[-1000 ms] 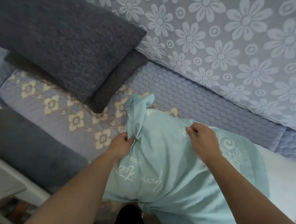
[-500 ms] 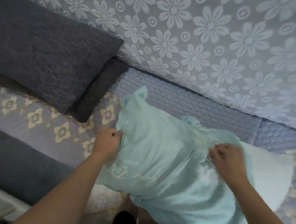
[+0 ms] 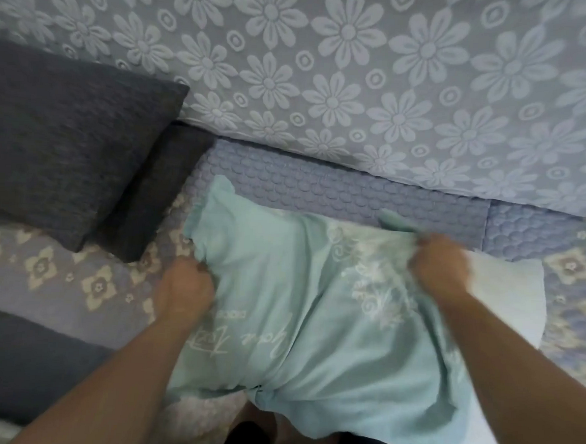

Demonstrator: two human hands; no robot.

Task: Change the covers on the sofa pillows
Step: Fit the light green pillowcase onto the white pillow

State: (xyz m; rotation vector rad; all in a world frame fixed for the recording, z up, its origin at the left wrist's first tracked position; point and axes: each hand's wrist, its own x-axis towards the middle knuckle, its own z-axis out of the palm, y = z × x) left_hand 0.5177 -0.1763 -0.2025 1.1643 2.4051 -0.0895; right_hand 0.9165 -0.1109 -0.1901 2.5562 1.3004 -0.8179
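A mint-green pillow cover [image 3: 312, 326] with white lettering and swirls lies over a pillow on the sofa seat, right in front of me. My left hand [image 3: 182, 292] grips its left edge in a fist. At the far right part of the cover, my right hand [image 3: 441, 265] grips a bunch of fabric. A pale, lighter fabric [image 3: 506, 296] shows under the cover past my right hand; I cannot tell if it is the bare pillow. Both hands are blurred by motion.
Two dark grey cushions [image 3: 66, 139] lean at the back left of the seat. A floral grey throw [image 3: 362, 71] covers the sofa back. A quilted blue-grey mat [image 3: 338, 193] with cream flowers covers the seat. My knees are at the bottom edge.
My right hand has moved right along the cover, from its middle to its far right part. The cover's far edge has spread wider and flatter. My left hand keeps its grip.
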